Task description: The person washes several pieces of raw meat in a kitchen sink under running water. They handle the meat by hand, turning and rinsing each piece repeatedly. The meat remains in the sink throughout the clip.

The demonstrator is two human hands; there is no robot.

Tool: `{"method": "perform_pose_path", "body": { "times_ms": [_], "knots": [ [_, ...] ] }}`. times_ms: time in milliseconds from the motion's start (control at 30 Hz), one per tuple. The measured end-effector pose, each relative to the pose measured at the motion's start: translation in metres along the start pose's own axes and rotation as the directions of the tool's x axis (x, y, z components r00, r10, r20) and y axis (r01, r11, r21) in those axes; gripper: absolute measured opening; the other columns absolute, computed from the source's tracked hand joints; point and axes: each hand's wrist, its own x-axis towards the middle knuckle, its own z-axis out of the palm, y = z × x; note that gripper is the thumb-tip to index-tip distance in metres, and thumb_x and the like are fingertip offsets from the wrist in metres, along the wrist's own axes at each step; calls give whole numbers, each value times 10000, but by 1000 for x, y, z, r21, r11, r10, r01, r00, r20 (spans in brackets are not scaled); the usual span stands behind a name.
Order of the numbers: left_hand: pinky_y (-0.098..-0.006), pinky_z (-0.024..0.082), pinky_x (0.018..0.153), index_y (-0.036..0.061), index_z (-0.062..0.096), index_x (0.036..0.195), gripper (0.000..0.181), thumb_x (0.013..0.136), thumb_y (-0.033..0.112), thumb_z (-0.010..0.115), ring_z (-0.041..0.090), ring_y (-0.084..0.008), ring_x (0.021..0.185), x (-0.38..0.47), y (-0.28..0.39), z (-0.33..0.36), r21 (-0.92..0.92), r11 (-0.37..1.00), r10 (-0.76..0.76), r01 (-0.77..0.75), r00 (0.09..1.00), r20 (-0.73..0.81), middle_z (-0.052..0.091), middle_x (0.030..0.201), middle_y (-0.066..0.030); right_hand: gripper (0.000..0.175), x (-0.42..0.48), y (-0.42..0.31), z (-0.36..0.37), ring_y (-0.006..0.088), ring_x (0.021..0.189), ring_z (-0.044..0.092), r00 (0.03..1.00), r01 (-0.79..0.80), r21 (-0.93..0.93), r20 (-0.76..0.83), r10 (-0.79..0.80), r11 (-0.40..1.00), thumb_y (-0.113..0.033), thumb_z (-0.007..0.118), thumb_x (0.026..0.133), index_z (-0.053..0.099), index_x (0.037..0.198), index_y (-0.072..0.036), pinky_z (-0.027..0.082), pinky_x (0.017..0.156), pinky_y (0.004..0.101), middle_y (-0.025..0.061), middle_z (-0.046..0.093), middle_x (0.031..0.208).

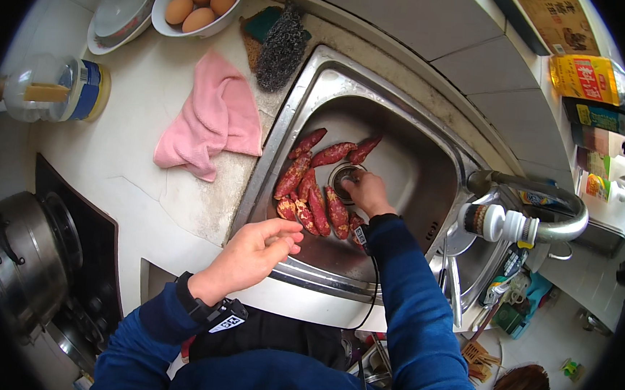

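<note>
Several red-skinned sweet potatoes (pixel 319 209) with patches of pale, scraped skin lie in the left part of the steel sink basin (pixel 401 168). My right hand (pixel 370 191) reaches down to the drain strainer (pixel 346 178), its fingertips at the strainer's right side; whether they grip it is hard to tell. Over the sink's near left edge hovers my left hand (pixel 257 253), fingers loosely bent and apart, holding nothing. One sweet potato is partly hidden beside my right wrist.
A pink cloth (pixel 214 117), a steel wool scrubber (pixel 282 49) and a bowl of eggs (pixel 164 19) stand left of the sink. The faucet (pixel 567 207) arches at the right. At far left is a steel pot (pixel 28 262) by the stove.
</note>
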Motion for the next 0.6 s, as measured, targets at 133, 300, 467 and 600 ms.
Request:
{"method": "perform_pose_path", "body": {
  "times_ms": [133,300,467,600],
  "knots": [
    [-272,532,817,-57,526,1328,371,983,77,518,661,-166,1010,9,4,3,27,999,20,-18,999,-42,644,1198,-153,383,-29,2,-45,354,938,699,976,-175,606,3,217,776,-128,604,922,577,1259,52,557,830,414,237,686,1067],
    [-272,526,813,-54,481,1369,437,958,81,544,636,-172,1041,26,8,14,25,998,53,-51,992,-114,602,1260,-179,466,-104,17,-125,275,1157,610,915,264,933,-162,369,-245,-39,518,929,452,1389,-8,524,967,429,176,565,1314],
    [-311,497,896,-18,396,1449,562,954,173,580,582,-198,1145,45,15,22,221,975,16,2,997,-79,529,1371,-201,566,-135,35,-165,289,1330,483,910,402,838,-321,263,-368,73,486,859,400,1418,62,384,1146,429,169,511,1402],
    [-408,518,895,-4,365,1474,605,956,234,566,569,-233,1173,71,17,30,409,893,-179,188,982,-61,507,1409,-173,439,-138,45,-180,315,1244,543,914,396,769,-276,298,-501,74,502,856,453,1292,104,389,1152,466,211,540,1319]
  ]
}}
